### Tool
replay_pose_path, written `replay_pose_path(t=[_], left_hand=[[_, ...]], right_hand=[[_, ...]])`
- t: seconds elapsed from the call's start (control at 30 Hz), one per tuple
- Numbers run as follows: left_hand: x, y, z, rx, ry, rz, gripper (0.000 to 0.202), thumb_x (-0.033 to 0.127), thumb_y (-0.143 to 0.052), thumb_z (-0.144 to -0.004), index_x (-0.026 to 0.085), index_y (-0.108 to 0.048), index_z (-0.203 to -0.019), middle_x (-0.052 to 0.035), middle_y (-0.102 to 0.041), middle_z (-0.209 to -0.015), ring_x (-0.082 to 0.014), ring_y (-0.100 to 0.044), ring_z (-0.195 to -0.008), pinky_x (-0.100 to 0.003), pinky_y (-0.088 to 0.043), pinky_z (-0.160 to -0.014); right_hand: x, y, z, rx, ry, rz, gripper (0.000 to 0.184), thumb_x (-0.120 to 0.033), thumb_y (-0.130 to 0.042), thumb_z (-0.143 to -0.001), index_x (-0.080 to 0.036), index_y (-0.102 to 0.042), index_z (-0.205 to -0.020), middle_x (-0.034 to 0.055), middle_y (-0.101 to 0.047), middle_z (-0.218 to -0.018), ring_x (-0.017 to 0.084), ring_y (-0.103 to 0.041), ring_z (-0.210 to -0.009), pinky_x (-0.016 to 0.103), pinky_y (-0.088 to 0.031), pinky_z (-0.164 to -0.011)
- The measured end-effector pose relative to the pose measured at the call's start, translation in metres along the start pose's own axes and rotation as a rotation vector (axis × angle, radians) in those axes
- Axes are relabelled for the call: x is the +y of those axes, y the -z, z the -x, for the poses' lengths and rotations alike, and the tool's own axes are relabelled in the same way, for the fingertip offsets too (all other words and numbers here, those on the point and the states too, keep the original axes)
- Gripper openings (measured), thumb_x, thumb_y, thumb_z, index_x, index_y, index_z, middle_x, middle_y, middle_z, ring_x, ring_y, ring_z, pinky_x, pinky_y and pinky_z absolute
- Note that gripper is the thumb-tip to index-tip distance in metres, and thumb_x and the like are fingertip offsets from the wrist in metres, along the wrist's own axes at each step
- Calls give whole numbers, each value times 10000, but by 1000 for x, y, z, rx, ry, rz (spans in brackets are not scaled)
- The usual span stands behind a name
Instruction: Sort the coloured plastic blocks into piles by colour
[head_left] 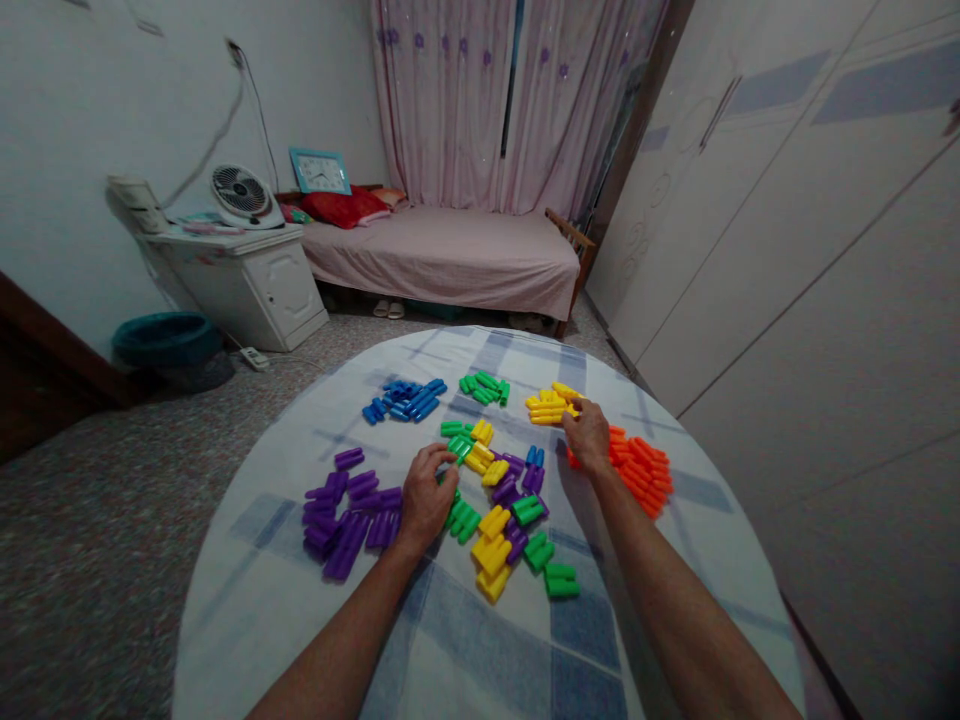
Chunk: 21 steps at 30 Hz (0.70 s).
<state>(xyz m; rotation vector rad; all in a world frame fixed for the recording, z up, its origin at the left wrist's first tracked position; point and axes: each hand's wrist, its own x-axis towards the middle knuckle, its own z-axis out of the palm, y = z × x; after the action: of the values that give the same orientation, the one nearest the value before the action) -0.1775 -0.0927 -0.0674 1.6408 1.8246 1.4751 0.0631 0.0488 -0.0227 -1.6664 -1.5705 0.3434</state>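
Observation:
My left hand (430, 494) is in the middle of the table, its fingers curled and closed on a green plastic building block (460, 449). My right hand (587, 435) reaches to the far right, its fingertips pinched at the edge of a pile of yellow building blocks (548, 408); the fingers partly hide the piece they grip. Between the hands lies a mixed group of purple blocks (507, 489), yellow blocks (490, 553) and green blocks (561, 580), all made of short joined tubes. Orange blocks (643, 473) lie beside my right wrist.
A purple pile (347, 543) lies left of my left hand. Blue blocks (406, 399) and a green pile (485, 388) lie toward the far edge. The round table (480, 660) wears a checked cloth. Beyond stand a bed (450, 245), a cabinet (289, 290) and a bin (169, 345).

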Motion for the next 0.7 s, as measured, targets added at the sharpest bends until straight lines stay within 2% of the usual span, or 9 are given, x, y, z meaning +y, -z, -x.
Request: replay_pose_path(t=[0.07,0.2,0.23,0.27,0.37,0.47,0.6,0.7], left_hand=[[-1,-1,0,-1,1,-1,160,169,-501,-797,186,-643,-867,-73,-611,-1065,-201,-562,-1060,-382,-441,-970],[-1,-1,0,-8,-4,-19,152,171,-504,-796,183,-644,-856,-77,-610,-1064,-208,-559,-1058,-392,-437,-971],[-1,-1,0,-9,-4,-24,151,174,-506,-795,182,-644,-856,-78,-610,-1065,-211,-558,-1060,-395,-436,-972],[0,-1,0,-10,-5,-27,151,175,-506,-793,181,-644,-857,-80,-610,-1067,-213,-558,-1063,-397,-436,-973],[0,0,0,-15,-4,-34,155,173,-502,-788,180,-643,-853,-81,-611,-1066,-216,-560,-1063,-399,-437,-974],[0,0,0,-15,-5,-37,161,171,-494,-786,184,-645,-841,-78,-613,-1058,-215,-566,-1056,-397,-443,-969],[0,0,0,-9,-7,-40,166,178,-497,-782,187,-651,-844,-77,-616,-1064,-220,-570,-1058,-403,-449,-966],[0,0,0,-14,6,-43,164,182,-500,-781,183,-651,-844,-80,-617,-1067,-224,-570,-1058,-408,-448,-968]], right_hand=[[-9,6,14,-96,118,-18,366,-259,-510,-774,-106,-642,-1078,151,-643,-1097,228,-619,-899,385,-464,-859],[-31,16,56,-525,342,-142,342,-359,-563,-825,-173,-634,-1104,72,-672,-1022,185,-616,-894,305,-475,-776],[-37,17,67,-582,376,-111,361,-375,-588,-820,-188,-627,-1125,66,-670,-1041,188,-610,-922,305,-465,-787],[-42,17,76,-603,416,-51,383,-387,-616,-806,-199,-624,-1140,66,-665,-1061,197,-598,-952,312,-452,-806],[-54,13,97,-556,498,163,415,-398,-676,-764,-219,-633,-1135,69,-656,-1065,227,-569,-992,339,-408,-840],[-59,4,105,-521,497,268,394,-382,-680,-759,-226,-641,-1118,65,-661,-1059,238,-563,-992,346,-386,-843],[-54,1,105,-523,465,213,328,-341,-643,-779,-213,-653,-1081,59,-675,-1030,225,-578,-965,334,-399,-832],[-42,3,89,-500,408,76,386,-343,-612,-796,-197,-615,-1153,69,-669,-1068,205,-595,-959,321,-430,-832]])
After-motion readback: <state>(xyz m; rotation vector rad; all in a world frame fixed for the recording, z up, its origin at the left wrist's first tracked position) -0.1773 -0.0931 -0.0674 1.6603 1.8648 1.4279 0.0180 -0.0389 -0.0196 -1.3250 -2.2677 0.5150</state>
